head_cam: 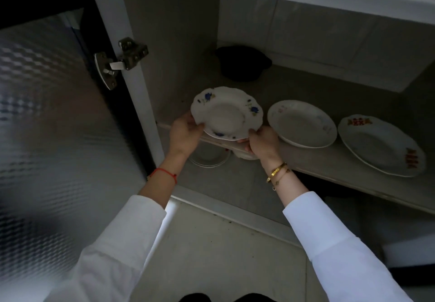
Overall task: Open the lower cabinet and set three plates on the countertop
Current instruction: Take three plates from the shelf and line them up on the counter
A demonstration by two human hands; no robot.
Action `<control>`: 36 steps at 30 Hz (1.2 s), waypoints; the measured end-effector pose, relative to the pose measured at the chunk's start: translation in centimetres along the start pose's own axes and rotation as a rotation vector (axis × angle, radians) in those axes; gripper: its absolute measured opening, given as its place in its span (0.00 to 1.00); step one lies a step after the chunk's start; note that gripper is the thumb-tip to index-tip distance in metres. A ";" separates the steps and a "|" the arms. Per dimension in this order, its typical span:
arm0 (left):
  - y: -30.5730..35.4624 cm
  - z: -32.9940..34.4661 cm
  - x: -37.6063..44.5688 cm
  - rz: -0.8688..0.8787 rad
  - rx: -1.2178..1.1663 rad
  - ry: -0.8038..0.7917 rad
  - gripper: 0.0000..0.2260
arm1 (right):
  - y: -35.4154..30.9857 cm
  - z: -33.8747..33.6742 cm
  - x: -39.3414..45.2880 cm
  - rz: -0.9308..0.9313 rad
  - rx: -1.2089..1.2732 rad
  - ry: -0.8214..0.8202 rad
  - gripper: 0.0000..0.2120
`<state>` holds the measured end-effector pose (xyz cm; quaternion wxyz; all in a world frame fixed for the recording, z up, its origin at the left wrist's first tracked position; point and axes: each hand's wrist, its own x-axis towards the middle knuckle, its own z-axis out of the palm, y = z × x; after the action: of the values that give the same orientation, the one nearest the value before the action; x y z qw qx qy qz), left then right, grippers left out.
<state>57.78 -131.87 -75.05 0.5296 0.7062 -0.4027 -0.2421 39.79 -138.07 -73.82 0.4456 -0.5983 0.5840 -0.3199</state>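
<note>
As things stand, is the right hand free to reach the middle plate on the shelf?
Probably not yet. The right hand and left hand both grip the blue-flowered plate. The middle plate lies just beside it on the shelf, with nothing in between.

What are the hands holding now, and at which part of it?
Both hands hold the blue-flowered plate by its rim: the left hand at the near-left edge, the right hand at the near-right edge.

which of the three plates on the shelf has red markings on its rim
The rightmost plate, farthest from both hands. The middle plate shows only faint pale marks, and the scalloped plate being held has blue flowers.
</note>
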 end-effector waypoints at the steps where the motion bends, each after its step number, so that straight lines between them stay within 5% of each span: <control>1: 0.1 -0.2 -0.7 0.012 -0.020 0.012 0.15 | 0.1 -0.1 -0.5 -0.025 -0.022 0.021 0.12; 13: 1.6 -3.2 -11.9 0.081 -0.072 0.155 0.15 | 1.2 -2.6 -9.9 -0.057 0.043 -0.036 0.13; 26: 0.5 -7.7 -23.7 0.010 -0.178 0.112 0.19 | 3.9 -4.2 -21.2 -0.012 0.105 -0.128 0.02; 36: 0.1 -9.9 -29.5 -0.027 -0.213 0.093 0.20 | 5.7 -4.9 -27.0 0.047 0.117 -0.198 0.04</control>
<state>48.96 -102.07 -74.29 0.6166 0.6617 -0.3401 -0.2576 29.90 -111.86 -73.35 0.5430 -0.5859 0.5313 -0.2821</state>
